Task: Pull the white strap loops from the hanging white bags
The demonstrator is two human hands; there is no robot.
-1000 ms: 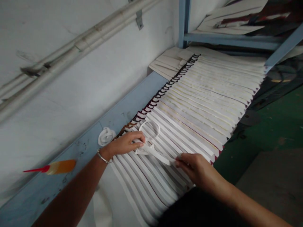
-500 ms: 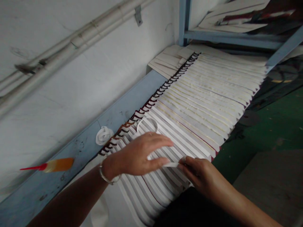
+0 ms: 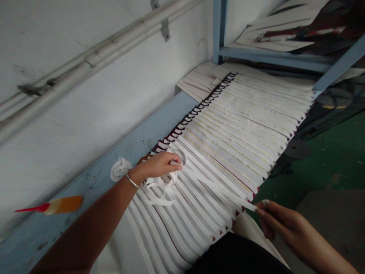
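Observation:
A white strip [image 3: 211, 184] stretches between my two hands, over a long row of overlapping white pieces [image 3: 242, 125] with dark edges. My left hand [image 3: 161, 164], a bracelet at its wrist, pinches the strip near the left edge of the row. Loose white coils [image 3: 162, 192] lie just below that hand, and one loop shows beyond its fingertips. Past the right edge of the row, my right hand [image 3: 275, 219] holds the other end of the strip between thumb and fingers.
On the blue bench [image 3: 99, 171] lie a glue bottle [image 3: 62, 205] with a red nozzle and a bundled white strip [image 3: 119, 169]. A wall with pipes [image 3: 97, 55] runs along the left. A blue shelf frame [image 3: 273, 57] stands at the back right.
My hands have moved apart: the left went slightly left and closed on the strip, the right went right and down. The strip between them is now much longer, and coils show below my left hand.

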